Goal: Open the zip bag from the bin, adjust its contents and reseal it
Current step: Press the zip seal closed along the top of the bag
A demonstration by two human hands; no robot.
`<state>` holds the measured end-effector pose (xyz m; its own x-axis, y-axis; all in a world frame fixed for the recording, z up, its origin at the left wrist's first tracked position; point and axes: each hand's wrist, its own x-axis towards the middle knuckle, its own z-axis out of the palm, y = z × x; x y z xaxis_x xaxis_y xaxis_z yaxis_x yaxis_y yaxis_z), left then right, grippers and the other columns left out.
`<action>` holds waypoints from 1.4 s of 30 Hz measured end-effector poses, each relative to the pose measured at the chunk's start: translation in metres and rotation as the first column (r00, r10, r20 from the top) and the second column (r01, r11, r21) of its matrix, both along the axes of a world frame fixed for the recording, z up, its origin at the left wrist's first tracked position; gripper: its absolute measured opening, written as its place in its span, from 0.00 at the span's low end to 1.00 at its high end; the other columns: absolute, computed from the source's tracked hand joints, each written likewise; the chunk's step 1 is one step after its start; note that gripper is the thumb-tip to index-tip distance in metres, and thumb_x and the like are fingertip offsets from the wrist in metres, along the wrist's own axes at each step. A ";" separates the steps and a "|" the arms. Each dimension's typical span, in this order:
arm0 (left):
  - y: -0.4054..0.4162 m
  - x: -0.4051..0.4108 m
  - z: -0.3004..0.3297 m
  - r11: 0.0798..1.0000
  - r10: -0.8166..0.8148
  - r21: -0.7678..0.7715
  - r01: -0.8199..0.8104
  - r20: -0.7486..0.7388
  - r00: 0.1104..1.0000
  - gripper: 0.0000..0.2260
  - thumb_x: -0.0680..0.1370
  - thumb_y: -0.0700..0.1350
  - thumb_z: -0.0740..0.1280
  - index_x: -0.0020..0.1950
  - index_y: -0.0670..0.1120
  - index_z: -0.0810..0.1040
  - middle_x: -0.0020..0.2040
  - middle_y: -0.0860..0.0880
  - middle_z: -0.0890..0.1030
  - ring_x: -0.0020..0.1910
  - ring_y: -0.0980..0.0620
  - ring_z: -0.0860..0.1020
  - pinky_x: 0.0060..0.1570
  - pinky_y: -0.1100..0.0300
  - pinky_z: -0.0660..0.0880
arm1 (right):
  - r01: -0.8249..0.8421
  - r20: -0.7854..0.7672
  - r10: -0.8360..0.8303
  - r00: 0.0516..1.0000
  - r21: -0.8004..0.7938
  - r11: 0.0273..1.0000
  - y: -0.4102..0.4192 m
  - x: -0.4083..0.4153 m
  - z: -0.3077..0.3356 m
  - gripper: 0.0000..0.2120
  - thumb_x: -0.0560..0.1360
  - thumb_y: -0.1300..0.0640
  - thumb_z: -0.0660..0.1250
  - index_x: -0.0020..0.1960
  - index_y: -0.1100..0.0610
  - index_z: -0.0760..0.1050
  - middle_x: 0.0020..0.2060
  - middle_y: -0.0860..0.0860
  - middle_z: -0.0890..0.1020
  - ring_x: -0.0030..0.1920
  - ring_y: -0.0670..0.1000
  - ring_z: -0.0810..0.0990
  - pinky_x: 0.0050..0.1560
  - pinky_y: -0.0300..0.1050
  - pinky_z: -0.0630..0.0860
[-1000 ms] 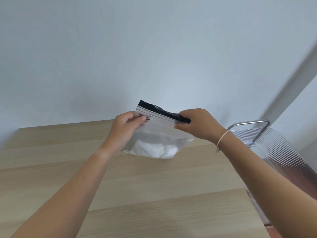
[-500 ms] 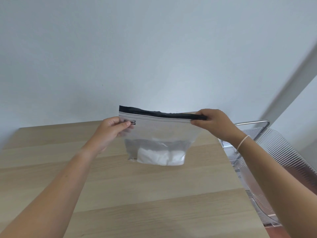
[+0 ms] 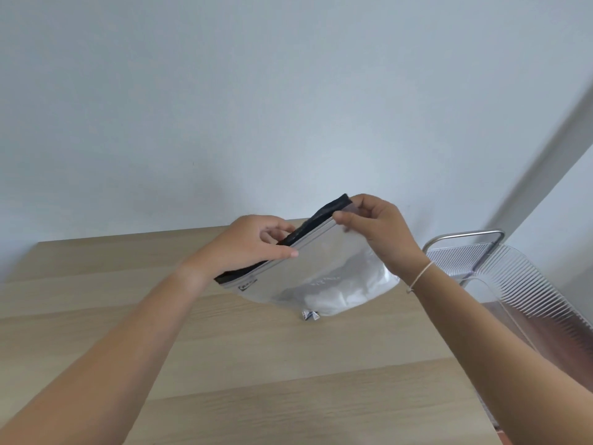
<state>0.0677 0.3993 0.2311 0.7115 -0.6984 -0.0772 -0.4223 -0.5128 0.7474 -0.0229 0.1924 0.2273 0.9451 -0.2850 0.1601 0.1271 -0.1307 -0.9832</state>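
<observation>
**Q:** So, where is the zip bag (image 3: 308,268), and how do your fingers stand?

**A:** Held in the air over the far part of the table (image 3: 224,364), tilted, its black zip strip (image 3: 308,226) rising from about 8 o'clock up to 2 o'clock. My left hand (image 3: 253,242) pinches the strip near its middle, thumb and fingers pressed together on it. My right hand (image 3: 378,229) pinches the upper end at 2 o'clock, thumb and forefinger closed on the clear film just under the strip. The white contents (image 3: 340,293) sag in the low corner at about 5 o'clock.

**Q:** Is the seal open yet?

**A:** I cannot tell; the strip shows as one dark band.

**Q:** What could go wrong from here?

**A:** Three things, in my judgement. Both pinches sit high on slick film, so a hard pull to part the strip could slip one end free and drop the bag. The load hangs off-centre, which would swing the bag toward 5 o'clock if my left grip eases. A small scrap (image 3: 309,315) shows just below the bag's bottom edge; whether it lies on the table or hangs from the bag I cannot tell.

**Q:** And the bin (image 3: 513,284)?

**A:** At 3 o'clock, beside the table, apart from the bag.
</observation>
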 end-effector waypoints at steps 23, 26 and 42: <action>-0.017 -0.010 0.014 0.981 0.105 -0.159 -0.112 -0.050 0.993 0.02 0.69 0.47 0.73 0.38 0.49 0.83 0.31 0.49 0.81 0.30 0.57 0.74 0.32 0.68 0.67 | -0.022 -0.002 0.022 1.000 0.035 0.999 0.021 -0.004 0.003 0.05 0.72 0.63 0.67 0.38 0.57 0.76 0.32 0.51 0.78 0.31 0.42 0.75 0.34 0.31 0.73; -0.018 -0.012 0.014 0.978 0.108 -0.173 -0.119 -0.075 0.991 0.01 0.69 0.46 0.73 0.37 0.52 0.83 0.34 0.47 0.82 0.32 0.57 0.76 0.35 0.69 0.70 | -0.017 -0.008 0.017 1.000 0.031 0.999 0.022 -0.004 0.002 0.05 0.72 0.63 0.67 0.39 0.55 0.77 0.32 0.51 0.78 0.31 0.43 0.75 0.35 0.32 0.73; -0.025 -0.016 0.005 0.955 0.149 -0.248 -0.160 -0.065 0.987 0.03 0.68 0.44 0.74 0.36 0.46 0.82 0.24 0.57 0.79 0.26 0.60 0.76 0.30 0.74 0.71 | 0.000 -0.029 -0.001 1.000 -0.039 0.999 0.025 -0.005 0.002 0.03 0.72 0.62 0.68 0.40 0.56 0.77 0.31 0.50 0.79 0.31 0.41 0.76 0.35 0.31 0.74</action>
